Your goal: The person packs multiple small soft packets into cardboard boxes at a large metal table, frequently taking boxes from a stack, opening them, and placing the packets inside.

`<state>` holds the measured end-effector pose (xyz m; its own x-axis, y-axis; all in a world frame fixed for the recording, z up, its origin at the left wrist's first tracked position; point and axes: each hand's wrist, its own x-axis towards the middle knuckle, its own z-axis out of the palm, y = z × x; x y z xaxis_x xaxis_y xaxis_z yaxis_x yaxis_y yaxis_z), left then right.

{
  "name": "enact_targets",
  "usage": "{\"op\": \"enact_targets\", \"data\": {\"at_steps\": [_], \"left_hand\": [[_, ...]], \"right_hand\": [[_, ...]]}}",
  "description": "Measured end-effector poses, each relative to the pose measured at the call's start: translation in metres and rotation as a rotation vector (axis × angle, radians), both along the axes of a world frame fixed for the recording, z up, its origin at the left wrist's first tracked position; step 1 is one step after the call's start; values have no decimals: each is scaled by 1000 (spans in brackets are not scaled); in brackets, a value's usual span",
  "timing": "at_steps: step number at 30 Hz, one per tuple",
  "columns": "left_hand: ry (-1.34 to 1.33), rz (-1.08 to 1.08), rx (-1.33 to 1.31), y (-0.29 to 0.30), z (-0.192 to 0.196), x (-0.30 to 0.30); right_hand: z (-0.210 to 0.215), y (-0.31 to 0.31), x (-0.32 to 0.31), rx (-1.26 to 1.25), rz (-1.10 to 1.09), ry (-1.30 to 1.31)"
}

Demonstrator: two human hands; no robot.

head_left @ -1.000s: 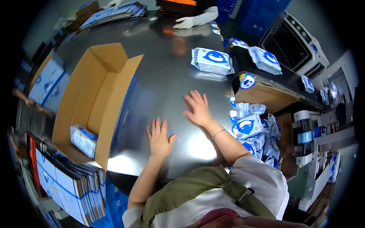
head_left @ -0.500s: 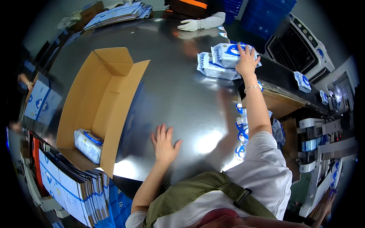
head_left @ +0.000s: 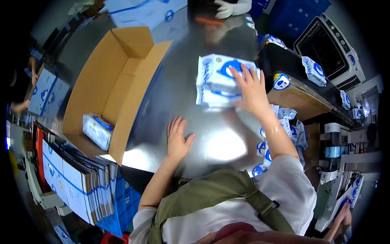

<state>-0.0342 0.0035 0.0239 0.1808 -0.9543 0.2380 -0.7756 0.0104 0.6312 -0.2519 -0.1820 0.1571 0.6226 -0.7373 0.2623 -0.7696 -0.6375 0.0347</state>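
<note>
My right hand (head_left: 252, 90) is on the right end of two stacked packs of wipes on the steel table, its fingers over the top pack (head_left: 219, 71) and its thumb lower at the near side. The lower pack (head_left: 215, 99) shows beneath, nearer to me. Both are white with blue print. Flat on the table rests my left hand (head_left: 178, 140), fingers stretched and holding nothing. To its left stands an open brown carton (head_left: 95, 85), lying long across the table. A single pack of wipes (head_left: 97, 131) leans inside its near end.
On the right, a black conveyor (head_left: 290, 65) carries more packs (head_left: 313, 71). Loose packs (head_left: 298, 132) lie below it. Folded cartons (head_left: 77, 191) stand at the lower left. A gloved co-worker's hand (head_left: 232, 8) is at the far edge; a blue-white carton (head_left: 142, 12) sits far left.
My right hand has drawn the two stacked packs left and nearer, away from the conveyor edge. My left hand stays flat on the table. A blue-white carton has appeared at the far side.
</note>
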Motion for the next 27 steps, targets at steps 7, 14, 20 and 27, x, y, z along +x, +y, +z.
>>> {"op": "enact_targets", "data": {"at_steps": [7,14,20,27], "left_hand": [[405,136,-70,87,3,-3],[-158,-11,-287,27,59,-27],[-421,-26,-130,-26,79,-27],[-549,-366,274,35,126,13]], "right_hand": [[-11,124,2,97,201,-74],[-8,-54,43,875,282,-57],[-22,-74,72,1084,418,5],[-54,-1,82,1500,570,-101]]}}
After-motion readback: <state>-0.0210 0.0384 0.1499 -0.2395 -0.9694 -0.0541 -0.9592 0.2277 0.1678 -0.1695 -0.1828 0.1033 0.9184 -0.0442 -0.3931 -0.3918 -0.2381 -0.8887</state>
